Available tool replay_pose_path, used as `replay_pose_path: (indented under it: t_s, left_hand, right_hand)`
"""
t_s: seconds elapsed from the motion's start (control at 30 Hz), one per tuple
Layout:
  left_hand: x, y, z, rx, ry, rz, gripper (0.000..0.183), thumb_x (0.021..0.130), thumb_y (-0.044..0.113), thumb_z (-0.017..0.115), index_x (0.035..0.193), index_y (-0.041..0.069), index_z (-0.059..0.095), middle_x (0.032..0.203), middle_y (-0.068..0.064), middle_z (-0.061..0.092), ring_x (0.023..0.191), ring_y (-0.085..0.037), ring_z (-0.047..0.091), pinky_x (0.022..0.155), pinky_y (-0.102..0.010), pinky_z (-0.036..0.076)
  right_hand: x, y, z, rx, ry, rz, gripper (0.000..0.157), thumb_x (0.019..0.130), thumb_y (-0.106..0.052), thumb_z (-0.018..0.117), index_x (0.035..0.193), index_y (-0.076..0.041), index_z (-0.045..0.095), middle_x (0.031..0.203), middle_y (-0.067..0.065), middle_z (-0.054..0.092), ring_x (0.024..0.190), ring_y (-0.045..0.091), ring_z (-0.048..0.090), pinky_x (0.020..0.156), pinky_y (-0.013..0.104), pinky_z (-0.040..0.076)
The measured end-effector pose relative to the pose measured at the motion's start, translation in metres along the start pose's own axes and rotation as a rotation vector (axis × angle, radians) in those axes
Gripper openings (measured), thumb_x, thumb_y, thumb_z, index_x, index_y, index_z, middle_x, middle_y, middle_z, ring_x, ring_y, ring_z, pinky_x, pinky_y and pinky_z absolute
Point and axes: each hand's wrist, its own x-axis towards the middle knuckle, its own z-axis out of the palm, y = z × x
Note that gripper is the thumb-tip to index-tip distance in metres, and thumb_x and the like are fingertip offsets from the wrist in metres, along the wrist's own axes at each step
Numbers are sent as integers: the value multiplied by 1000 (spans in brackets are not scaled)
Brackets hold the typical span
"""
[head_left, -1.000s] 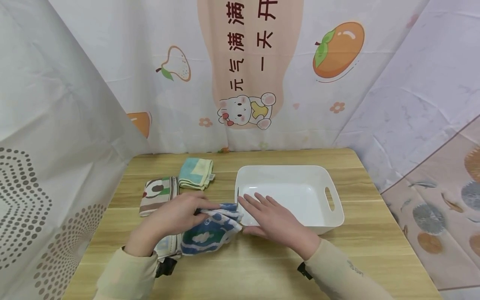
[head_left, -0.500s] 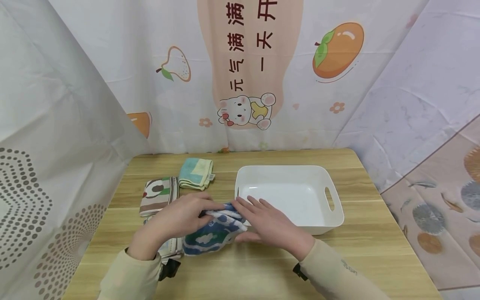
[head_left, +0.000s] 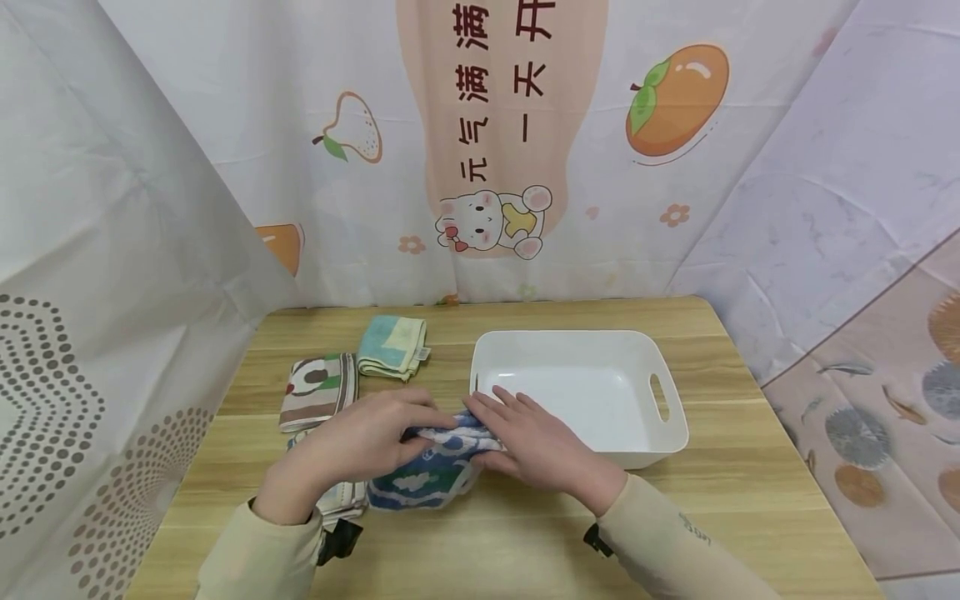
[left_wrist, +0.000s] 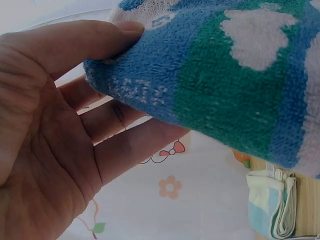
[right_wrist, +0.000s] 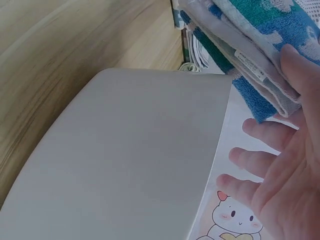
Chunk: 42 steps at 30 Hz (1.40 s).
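Observation:
A folded blue, green and white terry towel (head_left: 416, 483) is held between both hands, left of the white bin (head_left: 592, 392). My left hand (head_left: 367, 437) pinches its left end, the thumb in front and the fingers behind, as the left wrist view shows. At the other end my right hand (head_left: 536, 446) pinches it, with the thumb (right_wrist: 299, 70) pressed on the cloth and the remaining fingers spread straight. Layered edges and a small label (right_wrist: 251, 65) face the right wrist camera. The right hand overlaps the bin's near left corner in the head view.
Left of the hands lies a brown striped folded towel (head_left: 318, 387), with a teal and yellow folded towel (head_left: 392, 346) behind. A pale folded cloth (head_left: 343, 502) is partly hidden under the left forearm. Curtains stand around the wooden table (head_left: 480, 558).
My right hand has come left from the bin's edge onto the towel and now pinches its right end. The left hand has shifted slightly right, still holding the towel.

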Motion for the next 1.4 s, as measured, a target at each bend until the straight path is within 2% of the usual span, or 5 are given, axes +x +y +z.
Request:
replay_pose_path:
  t_s: [0.4,0.6,0.77,1.0,1.4]
  left_hand:
    - [0,-1,1,-56,38,61,31,86,12,69,115,24,69,101,14,58,85,-1,54,71,-23,50]
    - [3,-2,1,-74,49,44,32,86,12,69,116,24,68,103,14,58,84,-1,54,71,-23,50]
    - [3,-4,1,-80,56,16,33,86,14,70,116,25,67,105,14,59,87,-1,55,75,-25,52]
    - [2,-6,1,-102,81,-21,35,86,16,71,119,26,66,109,13,60,89,-1,56,77,-26,52]
    - [2,-9,4,-103,159,15,36,86,17,71,120,26,65,112,13,57,91,-2,56,76,-27,53]
  right_hand:
    - [4,5,-3,168,29,12,50,91,-44,60,131,-16,51,142,4,45,134,27,33,108,44,30]
    - [4,6,-6,218,57,26,49,90,-39,63,130,-12,52,122,-2,58,113,14,53,93,35,46]
    - [3,6,-6,279,83,32,40,90,-34,65,124,-17,54,102,-11,61,89,3,55,80,28,49]
    - [2,7,-8,348,111,80,29,87,-33,68,112,-20,60,95,-16,63,84,-1,58,75,24,50]
    - [1,8,-6,407,216,75,31,84,-26,73,112,-19,61,96,-12,65,81,1,58,73,29,53]
